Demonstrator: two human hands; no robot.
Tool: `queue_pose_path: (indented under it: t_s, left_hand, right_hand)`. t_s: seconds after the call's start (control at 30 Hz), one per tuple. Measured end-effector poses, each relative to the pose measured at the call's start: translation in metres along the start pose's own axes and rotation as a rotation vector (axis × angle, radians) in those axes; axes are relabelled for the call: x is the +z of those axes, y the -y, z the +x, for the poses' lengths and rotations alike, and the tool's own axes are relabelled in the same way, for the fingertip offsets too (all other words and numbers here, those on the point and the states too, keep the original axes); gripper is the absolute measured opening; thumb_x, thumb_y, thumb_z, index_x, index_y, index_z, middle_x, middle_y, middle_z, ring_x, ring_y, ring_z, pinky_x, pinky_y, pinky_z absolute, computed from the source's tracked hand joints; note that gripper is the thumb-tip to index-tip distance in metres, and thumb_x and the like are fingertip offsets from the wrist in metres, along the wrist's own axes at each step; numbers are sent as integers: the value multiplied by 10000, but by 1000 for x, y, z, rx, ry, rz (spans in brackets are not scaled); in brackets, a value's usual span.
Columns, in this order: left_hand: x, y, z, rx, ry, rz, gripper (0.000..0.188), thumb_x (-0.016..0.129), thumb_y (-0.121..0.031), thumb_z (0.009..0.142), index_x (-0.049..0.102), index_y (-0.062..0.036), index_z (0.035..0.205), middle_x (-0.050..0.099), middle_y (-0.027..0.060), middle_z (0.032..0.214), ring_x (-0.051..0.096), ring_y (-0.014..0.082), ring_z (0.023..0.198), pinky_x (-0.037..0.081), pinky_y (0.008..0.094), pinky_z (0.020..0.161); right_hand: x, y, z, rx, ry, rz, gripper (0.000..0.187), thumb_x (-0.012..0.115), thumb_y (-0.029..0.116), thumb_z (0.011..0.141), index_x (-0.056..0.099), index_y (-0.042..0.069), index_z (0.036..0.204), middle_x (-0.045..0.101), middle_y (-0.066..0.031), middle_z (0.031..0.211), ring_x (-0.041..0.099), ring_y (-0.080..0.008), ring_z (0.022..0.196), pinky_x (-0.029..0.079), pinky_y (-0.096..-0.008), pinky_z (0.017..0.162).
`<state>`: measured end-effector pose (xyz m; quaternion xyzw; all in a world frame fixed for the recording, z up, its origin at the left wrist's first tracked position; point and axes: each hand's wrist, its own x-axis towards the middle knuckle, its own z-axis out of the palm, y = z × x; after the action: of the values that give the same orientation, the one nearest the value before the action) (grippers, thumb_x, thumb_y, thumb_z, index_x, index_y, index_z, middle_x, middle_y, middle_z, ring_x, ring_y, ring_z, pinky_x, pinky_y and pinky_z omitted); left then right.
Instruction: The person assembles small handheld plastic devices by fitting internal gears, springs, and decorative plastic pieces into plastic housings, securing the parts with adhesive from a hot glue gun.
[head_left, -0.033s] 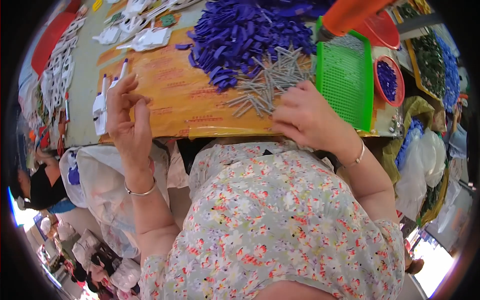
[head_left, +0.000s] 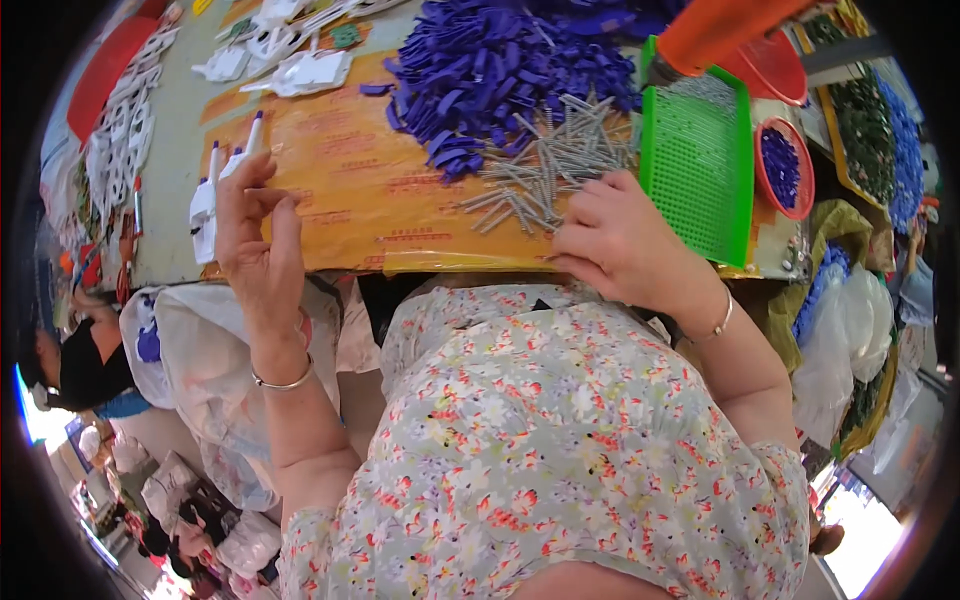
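My left hand (head_left: 262,225) is raised at the table's front edge, its thumb and a bent finger meeting in a pinch. Whatever is between them, if anything, does not show. Close behind it lie white plastic parts (head_left: 203,215) with slim purple-tipped ends. At the near right side of a heap of long grey metal screws (head_left: 545,165), my right hand (head_left: 612,240) has its fingers curled together, palm down. Its fingertips are turned away, so I cannot make out what they hold. A large pile of flat purple plastic pieces (head_left: 490,75) rises behind the screws.
Right of the screws stands a green mesh-bottomed tray (head_left: 690,180), with an orange tool (head_left: 715,35) jutting over its far end. A red bowl (head_left: 806,205) holds small purple pieces. More white parts (head_left: 310,72) lie at the back left. Orange sheeting (head_left: 330,180) covers the tabletop.
The whole view has shifted slightly. Both hands keep nearly the same pose and place beside the things around them.
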<state>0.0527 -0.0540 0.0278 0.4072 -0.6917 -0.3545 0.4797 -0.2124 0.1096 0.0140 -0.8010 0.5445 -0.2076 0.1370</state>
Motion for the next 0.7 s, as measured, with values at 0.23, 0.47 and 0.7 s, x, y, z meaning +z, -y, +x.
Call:
queue_pose_path:
  t_s: [0.23,0.47,0.7]
  left_hand:
    - [-18,26,-22,20,136,205,81,564,62,819,586,32,891,581,63,802,558,124,736,461,234,683]
    - [1,42,-21,101,129,155,56,570,68,789,576,32,832,556,103,740,557,199,662,447,272,615]
    - [17,72,54,29,168,426,228,601,-106,809,582,22,998,603,165,831,595,295,722,474,368,649]
  right_hand:
    - [3,2,-3,-20,15,-101,47,588,148,714,552,129,691,462,-31,735,491,-217,775,357,-379,752]
    - [4,5,-10,-32,41,-219,49,557,128,731,573,114,775,473,-49,786,490,-224,827,360,-426,840]
    - [-3,-5,0,90,0,-408,95,560,90,723,583,87,816,505,-66,806,509,-244,838,362,-461,869]
